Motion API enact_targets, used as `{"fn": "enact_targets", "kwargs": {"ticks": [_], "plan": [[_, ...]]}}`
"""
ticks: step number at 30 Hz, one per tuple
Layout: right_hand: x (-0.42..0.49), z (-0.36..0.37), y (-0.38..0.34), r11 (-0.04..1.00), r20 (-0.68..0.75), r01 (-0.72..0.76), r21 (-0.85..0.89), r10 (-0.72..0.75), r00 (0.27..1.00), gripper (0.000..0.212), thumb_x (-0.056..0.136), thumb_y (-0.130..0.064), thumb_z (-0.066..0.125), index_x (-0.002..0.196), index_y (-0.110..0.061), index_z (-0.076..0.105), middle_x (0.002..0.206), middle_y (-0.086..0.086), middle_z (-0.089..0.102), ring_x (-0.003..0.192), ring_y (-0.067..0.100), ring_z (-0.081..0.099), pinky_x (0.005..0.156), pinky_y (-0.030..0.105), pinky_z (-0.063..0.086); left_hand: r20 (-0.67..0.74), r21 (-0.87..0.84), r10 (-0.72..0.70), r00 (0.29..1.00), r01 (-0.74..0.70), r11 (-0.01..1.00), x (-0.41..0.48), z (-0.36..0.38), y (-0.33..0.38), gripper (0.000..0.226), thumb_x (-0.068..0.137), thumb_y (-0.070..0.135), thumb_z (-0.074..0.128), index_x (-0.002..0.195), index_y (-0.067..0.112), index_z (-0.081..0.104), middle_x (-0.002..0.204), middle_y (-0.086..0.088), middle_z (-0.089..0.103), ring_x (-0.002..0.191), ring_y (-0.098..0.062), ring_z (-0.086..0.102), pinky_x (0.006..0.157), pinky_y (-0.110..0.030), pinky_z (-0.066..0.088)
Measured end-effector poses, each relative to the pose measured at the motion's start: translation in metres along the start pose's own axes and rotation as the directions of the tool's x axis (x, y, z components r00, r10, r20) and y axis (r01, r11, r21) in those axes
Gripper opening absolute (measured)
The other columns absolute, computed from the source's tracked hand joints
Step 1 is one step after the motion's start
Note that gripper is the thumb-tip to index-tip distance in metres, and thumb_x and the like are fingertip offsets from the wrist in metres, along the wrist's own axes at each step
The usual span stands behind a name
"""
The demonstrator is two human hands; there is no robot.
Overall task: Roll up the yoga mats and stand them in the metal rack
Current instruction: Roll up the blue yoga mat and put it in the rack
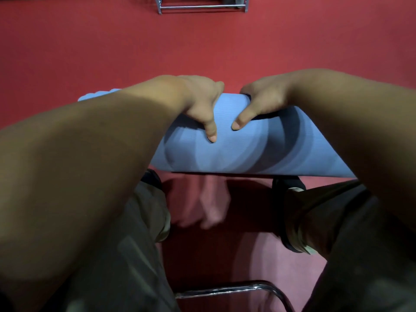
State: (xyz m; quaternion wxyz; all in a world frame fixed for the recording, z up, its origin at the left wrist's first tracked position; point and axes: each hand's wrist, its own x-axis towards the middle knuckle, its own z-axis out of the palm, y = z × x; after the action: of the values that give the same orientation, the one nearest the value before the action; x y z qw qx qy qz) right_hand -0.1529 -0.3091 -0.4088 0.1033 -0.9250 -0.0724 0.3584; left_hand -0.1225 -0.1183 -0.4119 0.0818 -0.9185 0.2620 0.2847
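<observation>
So the blue yoga mat [225,154] sits dead centre, running from about 9 o'clock to 4 o'clock across the red carpeted floor [90,41], right in front of the person's feet. Both hands are clamped on it side by side. The left hand [200,104] is curled over the top of the roll with its thumb pressed down the near face, and the right hand [263,102] mirrors it just beside, at 1 o'clock from it. My guess is they're kept close together in the middle so the roll stays tight and even while it gets wound or picked up. Honestly can't tell if the near edge is a loose flap or part of the roll, since the arms hide both ends. The metal rack [202,6] is way off at 12 o'clock, well apart from the mat, so standing it in there isn't done yet. There's a chrome tube [225,289] at 6 o'clock, maybe a chair frame. No logos or writing I can read anywhere.
</observation>
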Motion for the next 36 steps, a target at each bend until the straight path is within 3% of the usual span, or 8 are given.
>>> {"fn": "enact_targets", "kwargs": {"ticks": [6, 12, 15, 20, 24, 29, 34, 36], "plan": [[0.006, 0.005, -0.014, 0.997, -0.038, 0.011, -0.078, -0.014, 0.999, 0.133, 0.031, -0.087, 0.090, 0.141, -0.028, 0.044, 0.127, -0.005, 0.061, 0.116, 0.027, 0.061, 0.106, 0.050, 0.052, 0.054, -0.081, -0.035, 0.998, 0.039, 0.996, -0.002, -0.009, -0.009, 0.095, 0.035, 0.073, 0.096, 0.109, 0.028, 0.056, 0.104, 0.005, 0.067, 0.092, -0.023, 0.067, 0.089, -0.046, 0.060], [0.000, 0.004, -0.016, 0.994, -0.088, 0.027, -0.103, -0.036, 0.995, 0.087, 0.046, -0.074, 0.095, 0.110, -0.024, 0.064, 0.096, -0.003, 0.073, 0.089, 0.022, 0.069, 0.089, 0.043, 0.060, 0.088, -0.116, -0.043, 0.995, 0.053, 0.992, 0.000, -0.011, -0.006, 0.100, 0.030, 0.077, 0.092, 0.112, 0.030, 0.059, 0.107, 0.006, 0.067, 0.096, -0.024, 0.068, 0.092, -0.047, 0.059], [-0.002, 0.004, -0.006, 0.999, -0.069, 0.017, -0.032, -0.020, 0.997, 0.080, 0.048, -0.071, 0.096, 0.108, -0.029, 0.065, 0.097, -0.006, 0.073, 0.089, 0.020, 0.070, 0.087, 0.042, 0.060, 0.068, -0.135, -0.003, 0.998, 0.013, 0.991, 0.002, -0.008, -0.003, 0.102, 0.041, 0.075, 0.092, 0.124, 0.031, 0.054, 0.113, 0.007, 0.065, 0.100, -0.023, 0.066, 0.097, -0.048, 0.057], [-0.005, 0.004, 0.011, 0.994, -0.029, 0.005, 0.107, -0.002, 1.000, 0.070, 0.051, -0.065, 0.097, 0.107, -0.031, 0.072, 0.098, -0.009, 0.079, 0.090, 0.017, 0.076, 0.089, 0.041, 0.063, 0.039, -0.027, 0.085, 0.996, -0.084, 0.996, 0.002, 0.004, 0.009, 0.135, 0.032, 0.079, 0.095, 0.143, 0.030, 0.038, 0.136, 0.004, 0.053, 0.119, -0.029, 0.059, 0.099, -0.050, 0.053], [-0.005, 0.007, 0.011, 0.992, 0.028, 0.000, 0.124, -0.003, 1.000, 0.070, 0.054, -0.064, 0.097, 0.111, -0.030, 0.073, 0.100, -0.009, 0.081, 0.090, 0.017, 0.078, 0.091, 0.042, 0.063, -0.022, 0.032, 0.088, 0.996, -0.088, 0.996, 0.000, 0.008, 0.015, 0.112, 0.035, 0.076, 0.095, 0.117, 0.025, 0.038, 0.113, 0.001, 0.060, 0.098, -0.031, 0.063, 0.085, -0.046, 0.056], [-0.008, 0.002, -0.003, 0.995, 0.050, 0.039, 0.091, -0.043, 0.998, 0.070, 0.062, -0.066, 0.093, 0.117, -0.029, 0.070, 0.103, -0.007, 0.079, 0.093, 0.018, 0.077, 0.093, 0.042, 0.061, 0.055, -0.063, 0.069, 0.996, -0.065, 0.996, -0.003, 0.000, 0.003, 0.102, 0.035, 0.070, 0.098, 0.116, 0.029, 0.052, 0.103, 0.007, 0.066, 0.092, -0.021, 0.066, 0.088, -0.045, 0.059], [-0.006, 0.005, -0.024, 0.995, -0.008, 0.041, -0.089, -0.042, 0.999, 0.108, 0.048, -0.076, 0.094, 0.134, -0.025, 0.053, 0.118, -0.005, 0.066, 0.108, 0.025, 0.065, 0.101, 0.044, 0.054, 0.144, -0.216, 0.049, 0.988, -0.017, 0.976, -0.003, -0.007, -0.012, 0.085, 0.039, 0.063, 0.101, 0.110, 0.034, 0.065, 0.105, 0.009, 0.076, 0.094, -0.020, 0.075, 0.089, -0.046, 0.063], [-0.007, 0.008, -0.027, 0.994, -0.029, 0.044, -0.096, -0.047, 0.998, 0.108, 0.047, -0.075, 0.095, 0.133, -0.027, 0.051, 0.117, -0.005, 0.065, 0.107, 0.026, 0.064, 0.098, 0.044, 0.054, 0.172, -0.237, 0.039, 0.984, 0.003, 0.971, -0.005, -0.008, -0.014, 0.086, 0.038, 0.065, 0.101, 0.111, 0.034, 0.068, 0.104, 0.009, 0.078, 0.093, -0.021, 0.077, 0.089, -0.046, 0.064]]}}
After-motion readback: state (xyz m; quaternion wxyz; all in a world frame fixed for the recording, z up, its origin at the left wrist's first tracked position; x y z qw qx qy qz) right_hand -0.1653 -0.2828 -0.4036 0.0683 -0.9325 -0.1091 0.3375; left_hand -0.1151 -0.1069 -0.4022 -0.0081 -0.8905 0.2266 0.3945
